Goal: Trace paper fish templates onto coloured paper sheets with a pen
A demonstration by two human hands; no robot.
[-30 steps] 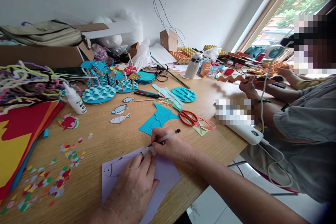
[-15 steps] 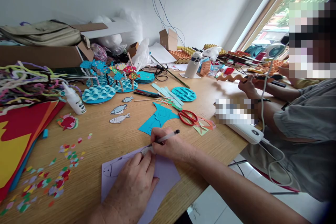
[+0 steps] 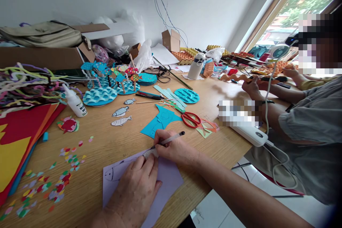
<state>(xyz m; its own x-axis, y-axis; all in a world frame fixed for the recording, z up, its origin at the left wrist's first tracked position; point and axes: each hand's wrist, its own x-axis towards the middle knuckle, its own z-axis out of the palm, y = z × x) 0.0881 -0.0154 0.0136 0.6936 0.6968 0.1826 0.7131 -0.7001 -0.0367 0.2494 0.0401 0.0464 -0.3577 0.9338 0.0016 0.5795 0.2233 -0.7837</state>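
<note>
At the lower centre of the frame, the right hand point(image 3: 173, 148) had its fingers closed around a pen point(image 3: 172, 138) over purple paper point(image 3: 169, 181) on the bench point(image 3: 103, 146). The left hand point(image 3: 135, 183) lay outstretched, gripping nothing, its fingers pressing a small pale cutout point(image 3: 148, 153) to that paper.

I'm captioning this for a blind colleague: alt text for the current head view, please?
A person's right hand holds a pen over purple paper on a wooden table; the left hand rests on the paper. Beyond lie three paper fish, blue paper and red-handled scissors.
</note>
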